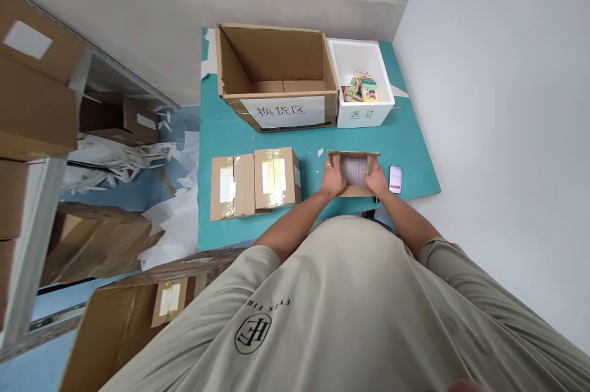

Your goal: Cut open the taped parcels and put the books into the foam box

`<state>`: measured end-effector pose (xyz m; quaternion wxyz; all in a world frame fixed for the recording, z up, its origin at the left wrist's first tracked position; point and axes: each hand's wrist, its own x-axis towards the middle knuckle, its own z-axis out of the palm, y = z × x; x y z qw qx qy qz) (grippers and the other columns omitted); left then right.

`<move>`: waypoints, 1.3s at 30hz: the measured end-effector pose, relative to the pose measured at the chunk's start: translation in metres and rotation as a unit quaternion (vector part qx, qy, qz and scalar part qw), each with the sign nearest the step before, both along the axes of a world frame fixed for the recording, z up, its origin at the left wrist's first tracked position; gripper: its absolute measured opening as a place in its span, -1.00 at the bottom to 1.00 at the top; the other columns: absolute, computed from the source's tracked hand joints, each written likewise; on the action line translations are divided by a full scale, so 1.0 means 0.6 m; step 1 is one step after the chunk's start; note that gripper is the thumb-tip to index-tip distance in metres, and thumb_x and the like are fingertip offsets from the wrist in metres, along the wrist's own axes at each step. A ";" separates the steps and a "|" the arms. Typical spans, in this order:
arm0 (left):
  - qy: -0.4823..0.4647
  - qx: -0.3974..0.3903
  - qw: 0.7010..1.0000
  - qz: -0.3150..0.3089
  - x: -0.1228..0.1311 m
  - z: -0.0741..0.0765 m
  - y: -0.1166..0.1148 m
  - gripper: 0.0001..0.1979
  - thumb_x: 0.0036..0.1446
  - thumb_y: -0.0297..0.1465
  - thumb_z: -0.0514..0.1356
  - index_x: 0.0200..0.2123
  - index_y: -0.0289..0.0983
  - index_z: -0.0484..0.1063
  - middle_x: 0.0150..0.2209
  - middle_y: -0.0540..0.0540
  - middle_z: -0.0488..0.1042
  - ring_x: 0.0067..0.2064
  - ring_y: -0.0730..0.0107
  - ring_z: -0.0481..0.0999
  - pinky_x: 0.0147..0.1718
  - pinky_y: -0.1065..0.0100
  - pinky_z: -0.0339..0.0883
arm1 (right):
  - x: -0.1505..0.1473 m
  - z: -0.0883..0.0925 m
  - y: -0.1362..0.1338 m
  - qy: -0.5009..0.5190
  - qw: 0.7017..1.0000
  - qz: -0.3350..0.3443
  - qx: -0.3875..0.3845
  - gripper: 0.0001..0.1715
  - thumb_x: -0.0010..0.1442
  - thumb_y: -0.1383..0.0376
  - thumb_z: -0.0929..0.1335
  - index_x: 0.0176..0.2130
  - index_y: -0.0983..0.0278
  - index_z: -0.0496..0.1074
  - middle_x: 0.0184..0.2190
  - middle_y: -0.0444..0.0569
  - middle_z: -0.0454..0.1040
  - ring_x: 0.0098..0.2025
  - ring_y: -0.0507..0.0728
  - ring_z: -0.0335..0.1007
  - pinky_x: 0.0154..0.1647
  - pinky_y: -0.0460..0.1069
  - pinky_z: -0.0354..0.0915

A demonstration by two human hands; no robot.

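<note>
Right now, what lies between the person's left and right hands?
The head view shows a clear bubble-wrapped item in a small open cardboard box, between the left hand and the right hand.

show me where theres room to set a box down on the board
Teal board shows in a strip between the carton and the two parcels, and in a gap between those parcels and the left hand. More shows right of the phone. It's crowded around the open box, held by that hand and the right hand.
</note>
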<state>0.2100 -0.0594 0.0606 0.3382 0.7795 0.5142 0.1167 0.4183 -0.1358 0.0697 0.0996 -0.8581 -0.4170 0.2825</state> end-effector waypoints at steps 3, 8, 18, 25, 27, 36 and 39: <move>-0.002 -0.009 1.000 -0.010 -0.038 0.010 0.018 0.02 0.37 -0.54 0.16 0.81 -0.33 -0.13 0.62 -0.43 0.34 0.54 -0.12 0.49 0.53 -0.02 0.42 | 0.032 -0.011 -0.011 0.072 0.991 -0.074 0.090 0.06 0.50 0.16 0.29 0.79 0.38 0.01 0.33 0.34 0.66 0.31 0.50 0.64 0.42 0.32 0.50; 0.110 0.081 0.986 -0.091 -0.078 0.035 0.036 -0.27 0.55 -0.45 0.03 0.72 -0.21 0.23 0.58 -0.42 0.41 0.53 -0.25 0.45 0.53 -0.21 0.30 | 0.067 -0.027 -0.023 0.129 0.979 -0.083 0.132 -0.28 0.47 0.06 0.31 0.47 0.20 0.54 0.26 0.16 0.73 0.32 0.49 0.60 0.43 0.30 0.50; 0.239 0.002 0.951 -0.195 0.040 0.027 0.055 -0.29 0.43 -0.25 0.22 0.57 -0.32 0.51 0.60 -0.59 0.36 0.56 -0.48 0.38 0.53 -0.39 0.10 | 0.065 -0.039 -0.019 0.161 0.980 -0.040 0.109 -0.15 0.39 0.18 0.32 0.56 0.29 0.40 0.35 0.28 0.67 0.38 0.51 0.60 0.52 0.40 0.45; 0.277 -0.063 0.933 -0.219 0.111 -0.007 0.050 0.03 0.16 -0.26 0.44 0.67 -0.33 0.32 0.60 -0.60 0.39 0.58 -0.40 0.42 0.52 -0.23 0.24 | 0.057 -0.044 -0.031 0.184 0.977 0.009 0.109 -0.18 0.40 0.21 0.35 0.56 0.26 0.38 0.35 0.23 0.69 0.41 0.48 0.59 0.57 0.39 0.41; 0.289 -0.086 0.928 -0.220 0.114 -0.020 0.051 0.10 0.15 -0.21 0.46 0.71 -0.30 0.24 0.64 -0.60 0.32 0.60 -0.41 0.40 0.48 -0.23 0.31 | 0.055 -0.047 -0.034 0.198 0.973 0.025 0.111 -0.19 0.40 0.24 0.35 0.56 0.23 0.37 0.38 0.20 0.68 0.44 0.46 0.56 0.60 0.39 0.38; 0.302 -0.125 0.924 -0.199 0.098 -0.069 0.070 0.26 0.07 -0.10 0.65 0.70 -0.36 0.23 0.65 -0.73 0.23 0.66 -0.52 0.31 0.56 -0.37 0.23 | 0.052 -0.046 -0.036 0.252 0.963 0.056 0.081 -0.14 0.36 0.32 0.33 0.57 0.26 0.35 0.46 0.19 0.59 0.54 0.41 0.46 0.67 0.34 0.31; 0.259 -0.095 0.943 -0.187 0.098 -0.079 0.078 0.12 -0.01 -0.19 0.74 0.55 -0.39 0.46 0.48 -0.67 0.51 0.52 -0.47 0.48 0.51 -0.33 0.31 | 0.052 -0.046 -0.045 0.261 0.960 0.067 0.070 -0.16 0.37 0.32 0.32 0.56 0.25 0.34 0.46 0.21 0.57 0.51 0.40 0.47 0.64 0.35 0.34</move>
